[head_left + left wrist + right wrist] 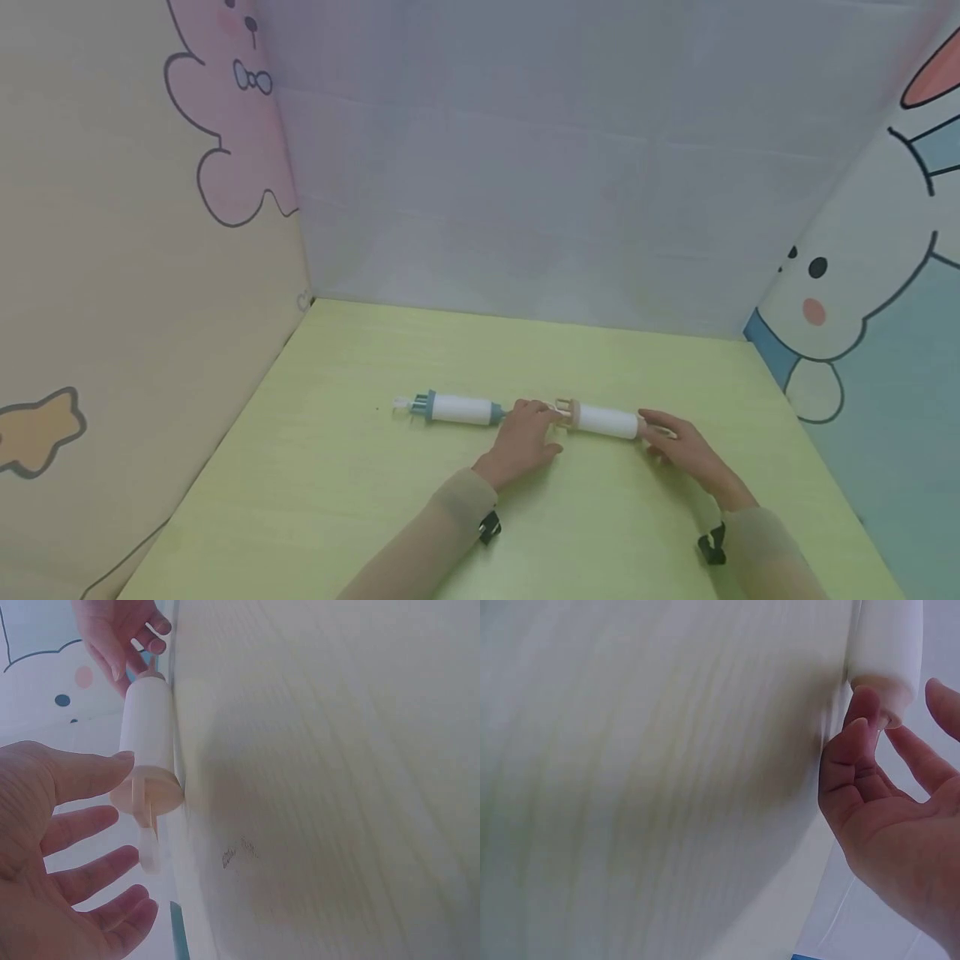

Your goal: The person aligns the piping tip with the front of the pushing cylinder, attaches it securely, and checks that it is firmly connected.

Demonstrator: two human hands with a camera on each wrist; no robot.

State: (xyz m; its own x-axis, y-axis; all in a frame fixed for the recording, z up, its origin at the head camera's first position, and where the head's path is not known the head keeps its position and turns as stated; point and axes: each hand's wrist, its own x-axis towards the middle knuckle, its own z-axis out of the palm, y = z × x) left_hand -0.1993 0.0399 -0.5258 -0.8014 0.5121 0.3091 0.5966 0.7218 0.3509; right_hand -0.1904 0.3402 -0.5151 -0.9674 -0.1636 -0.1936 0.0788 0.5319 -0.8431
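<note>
A white cylinder with beige ends (pixel 607 422) lies on the yellow-green tabletop between my two hands. My left hand (pixel 523 437) reaches over its pronged, flanged end, with the thumb near the flange in the left wrist view and the other fingers loosely bent and spread. My right hand (pixel 686 448) is at the opposite, narrow beige tip (pixel 885 697); its fingers bend loosely beside the tip. A second white cylinder with blue ends (pixel 461 409) lies left of the first, its narrow blue tip partly hidden by my left hand.
A pale, clear-looking piece (pixel 402 403) sticks out at the far left of the blue-ended cylinder. White panels (pixel 480 167) stand behind the tabletop (pixel 360 500), with cartoon-printed walls (pixel 825 308) on both sides. Black straps (pixel 489 527) hang at both wrists.
</note>
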